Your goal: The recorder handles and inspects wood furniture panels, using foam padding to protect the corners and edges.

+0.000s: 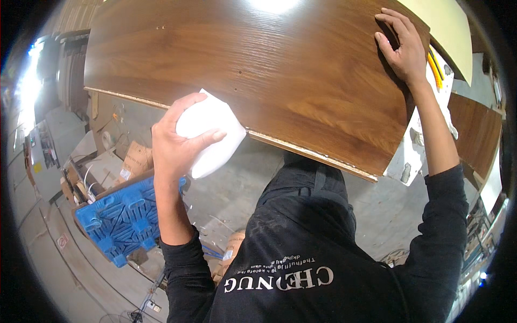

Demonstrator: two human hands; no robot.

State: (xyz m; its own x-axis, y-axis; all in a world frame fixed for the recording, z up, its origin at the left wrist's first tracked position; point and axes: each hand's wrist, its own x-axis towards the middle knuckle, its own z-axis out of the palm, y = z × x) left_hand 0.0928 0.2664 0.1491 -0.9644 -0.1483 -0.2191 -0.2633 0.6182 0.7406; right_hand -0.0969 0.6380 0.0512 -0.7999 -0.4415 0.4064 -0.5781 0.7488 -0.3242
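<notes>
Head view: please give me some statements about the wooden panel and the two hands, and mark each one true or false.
1. The left hand holds a white cloth at the near edge of the brown wooden panel. True.
2. The right hand holds a hammer. False: it holds no tool and rests flat on the panel near its right end.
3. A blue plastic pallet lies on the floor below the left hand. True.
4. The panel is painted green. False: it is dark brown with a wood grain.
5. Both sleeves are black. True.
</notes>
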